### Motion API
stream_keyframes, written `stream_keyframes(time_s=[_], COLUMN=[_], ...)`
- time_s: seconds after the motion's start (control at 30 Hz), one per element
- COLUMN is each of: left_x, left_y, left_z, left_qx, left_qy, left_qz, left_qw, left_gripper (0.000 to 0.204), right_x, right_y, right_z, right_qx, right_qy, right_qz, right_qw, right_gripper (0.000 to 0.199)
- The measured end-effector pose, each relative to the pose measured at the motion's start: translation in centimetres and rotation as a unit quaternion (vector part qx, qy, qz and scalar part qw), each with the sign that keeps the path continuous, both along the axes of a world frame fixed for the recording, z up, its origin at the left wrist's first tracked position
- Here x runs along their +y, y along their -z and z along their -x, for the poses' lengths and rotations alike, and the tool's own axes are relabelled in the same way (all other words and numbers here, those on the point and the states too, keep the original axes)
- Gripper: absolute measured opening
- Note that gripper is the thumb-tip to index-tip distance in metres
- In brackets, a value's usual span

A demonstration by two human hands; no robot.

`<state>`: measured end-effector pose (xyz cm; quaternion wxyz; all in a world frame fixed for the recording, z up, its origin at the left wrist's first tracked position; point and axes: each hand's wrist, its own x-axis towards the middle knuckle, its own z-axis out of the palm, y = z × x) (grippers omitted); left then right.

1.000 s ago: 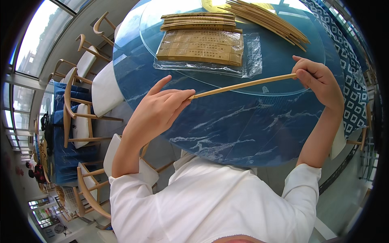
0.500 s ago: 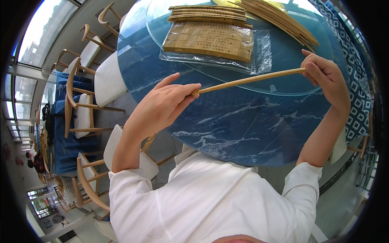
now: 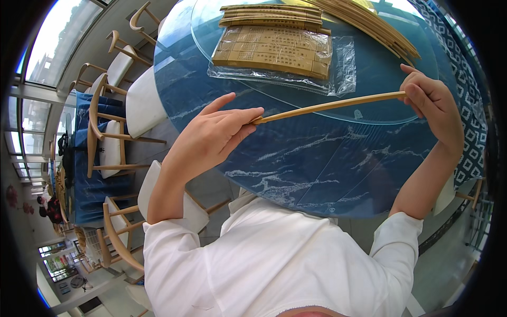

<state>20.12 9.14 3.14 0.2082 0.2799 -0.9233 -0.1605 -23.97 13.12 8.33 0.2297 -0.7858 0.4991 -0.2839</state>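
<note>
A long, narrow bamboo strip point(image 3: 332, 105) is stretched between my two hands above the near part of the round table. My left hand point(image 3: 207, 133) pinches its left end between thumb and fingers, with one finger sticking up. The strip's right end, slightly higher in view, is gripped by my right hand point(image 3: 434, 105), whose fingers are curled around it. Beyond the strip lies a clear plastic sleeve point(image 3: 344, 66) with a bundle of inscribed bamboo slips point(image 3: 272, 52) in it. More brown slips point(image 3: 269, 17) are stacked just behind, and loose plain strips point(image 3: 369, 26) lie at the far right.
A glass turntable point(image 3: 406, 122) sits on the blue marble-patterned table point(image 3: 296, 174). Wooden chairs with white seats point(image 3: 145, 103) stand at the left, near another blue-covered table point(image 3: 100, 201). A blue-and-white patterned cloth point(image 3: 470, 127) hangs at the right.
My right hand has shifted slightly to the right and down in view. Both hands still grip the bamboo strip's ends, and the surroundings sit a few pixels differently.
</note>
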Motion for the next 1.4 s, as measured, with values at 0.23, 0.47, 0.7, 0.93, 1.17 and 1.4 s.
stream_keyframes(time_s=[0.23,0.47,0.7,0.93,1.17,1.4], left_x=[-0.2,-0.6,-0.7,-0.6,-0.6,-0.7], left_y=[0.4,0.9,1.0,0.9,0.6,0.8], left_z=[0.2,0.1,-0.2,-0.1,0.2,1.9], left_qx=[0.01,0.035,0.043,0.053,0.053,0.059], left_qy=[0.005,0.014,0.031,0.034,0.033,0.042], left_qz=[-0.005,0.01,0.002,-0.014,-0.019,-0.017], left_qw=[1.0,0.999,0.999,0.998,0.998,0.997], left_gripper=[0.025,0.025,0.028,0.03,0.029,0.024], right_x=[0.3,0.3,0.4,0.2,0.3,0.6], right_y=[-0.1,-0.2,-0.1,-0.1,0.1,0.0], right_z=[0.0,0.2,0.5,0.6,0.8,1.7], right_qx=[-0.001,0.002,-0.008,-0.008,-0.017,-0.038], right_qy=[0.003,-0.013,-0.023,-0.03,-0.012,-0.005], right_qz=[0.002,-0.01,-0.021,-0.034,-0.041,-0.056], right_qw=[1.0,1.0,0.999,0.999,0.999,0.998], right_gripper=[0.044,0.043,0.038,0.033,0.035,0.034])
